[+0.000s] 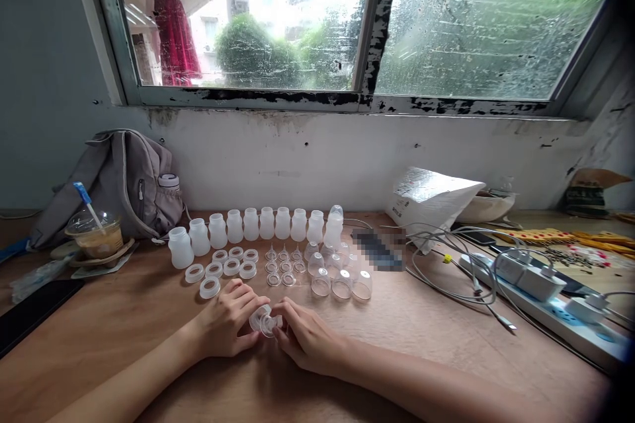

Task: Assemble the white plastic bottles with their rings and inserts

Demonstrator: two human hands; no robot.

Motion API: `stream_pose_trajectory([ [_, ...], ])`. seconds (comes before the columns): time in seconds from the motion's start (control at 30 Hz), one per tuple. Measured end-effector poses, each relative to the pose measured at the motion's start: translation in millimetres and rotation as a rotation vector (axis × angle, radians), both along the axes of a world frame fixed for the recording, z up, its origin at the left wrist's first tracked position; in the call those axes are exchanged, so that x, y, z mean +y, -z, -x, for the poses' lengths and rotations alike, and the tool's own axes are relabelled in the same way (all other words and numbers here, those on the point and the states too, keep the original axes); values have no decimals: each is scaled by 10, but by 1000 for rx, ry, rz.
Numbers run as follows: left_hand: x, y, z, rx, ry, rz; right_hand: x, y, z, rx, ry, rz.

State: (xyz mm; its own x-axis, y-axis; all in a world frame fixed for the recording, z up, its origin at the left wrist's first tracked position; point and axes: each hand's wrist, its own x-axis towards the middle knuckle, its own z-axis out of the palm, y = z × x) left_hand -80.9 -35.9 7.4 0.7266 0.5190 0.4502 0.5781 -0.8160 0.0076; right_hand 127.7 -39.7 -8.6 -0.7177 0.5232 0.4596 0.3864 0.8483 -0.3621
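Note:
My left hand [229, 318] is closed on a white screw ring [256, 319] just above the table. Against it, my right hand [306, 338] pinches a clear bottle teat [268, 325]; how far the teat sits in the ring is hard to make out. Beyond my left hand lie several loose white screw rings [209, 287]. In the middle stand several clear teats [273, 279], and to their right several clear dome caps [341, 285]. Behind these runs a row of frosted baby bottles [251, 225]. The rightmost bottle [333, 232] wears a clear cap.
At the left are a grey backpack [124, 178], a lidded drink cup [99, 238] and a black flat object [37, 310]. On the right, white cables [431, 277] run around a power strip [550, 307]. A silvery white bag [431, 201] stands against the wall.

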Motion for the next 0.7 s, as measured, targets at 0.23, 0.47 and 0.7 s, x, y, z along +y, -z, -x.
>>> stream_pose_trajectory([
  [0.23, 123, -34, 141, 20, -127, 2, 5, 0, 8, -24, 22, -54],
  [0.47, 223, -98, 312, 109, -201, 0, 2, -23, 13, -46, 24, -79],
  [0.7, 327, -128, 506, 151, -215, 3, 105, -43, -36, -39, 60, -156],
])
